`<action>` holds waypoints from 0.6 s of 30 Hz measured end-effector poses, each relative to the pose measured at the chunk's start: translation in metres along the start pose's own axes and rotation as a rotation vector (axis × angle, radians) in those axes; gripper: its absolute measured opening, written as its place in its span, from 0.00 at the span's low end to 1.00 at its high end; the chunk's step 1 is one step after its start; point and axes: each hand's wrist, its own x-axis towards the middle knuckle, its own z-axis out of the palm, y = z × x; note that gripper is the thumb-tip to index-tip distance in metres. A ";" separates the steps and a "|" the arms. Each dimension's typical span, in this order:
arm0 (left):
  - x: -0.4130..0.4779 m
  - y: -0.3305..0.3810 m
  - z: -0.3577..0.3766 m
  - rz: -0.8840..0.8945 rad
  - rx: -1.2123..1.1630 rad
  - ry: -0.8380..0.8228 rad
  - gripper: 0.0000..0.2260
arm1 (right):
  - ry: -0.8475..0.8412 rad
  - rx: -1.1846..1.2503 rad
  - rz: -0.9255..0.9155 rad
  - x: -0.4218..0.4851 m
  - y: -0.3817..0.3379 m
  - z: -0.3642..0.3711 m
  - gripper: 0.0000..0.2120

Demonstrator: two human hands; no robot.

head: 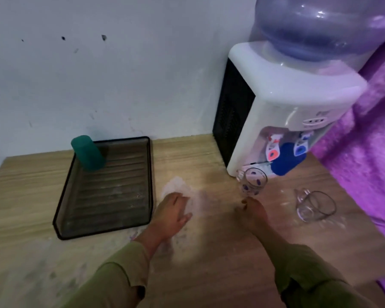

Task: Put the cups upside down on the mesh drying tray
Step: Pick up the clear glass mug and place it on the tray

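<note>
A black mesh drying tray (76,227) lies on the wooden table at the left. A green cup (88,153) stands upside down in its far left corner. A clear glass mug with blue spots (252,181) stands upright in front of the water dispenser. A second clear glass mug (313,205) stands to its right. My left hand (172,215) rests flat on the table just right of the tray, fingers apart, holding nothing. My right hand (252,210) reaches toward the spotted mug, fingertips just below it, nothing in its grasp.
A white water dispenser (282,101) with a blue bottle (320,25) stands at the back right against the wall. A blue cup (286,158) sits under its taps. A purple curtain (369,156) hangs along the right. A pale worn patch marks the table (209,252) by my left hand.
</note>
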 end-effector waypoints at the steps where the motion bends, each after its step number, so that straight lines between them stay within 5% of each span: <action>1: -0.003 0.007 0.006 -0.046 0.006 -0.042 0.28 | 0.039 0.065 0.033 0.001 0.006 -0.003 0.21; 6: -0.010 0.033 0.031 -0.200 0.076 -0.141 0.31 | 0.222 0.436 0.014 0.013 0.022 -0.027 0.12; 11: -0.009 0.042 0.033 -0.253 0.069 -0.165 0.32 | 0.198 0.699 -0.087 0.029 0.017 -0.032 0.22; 14: -0.007 0.044 0.030 -0.269 0.046 -0.186 0.30 | 0.173 0.789 -0.096 0.038 0.024 -0.027 0.43; 18: -0.004 0.045 0.026 -0.263 0.048 -0.224 0.30 | 0.189 0.712 -0.056 0.047 0.027 -0.023 0.27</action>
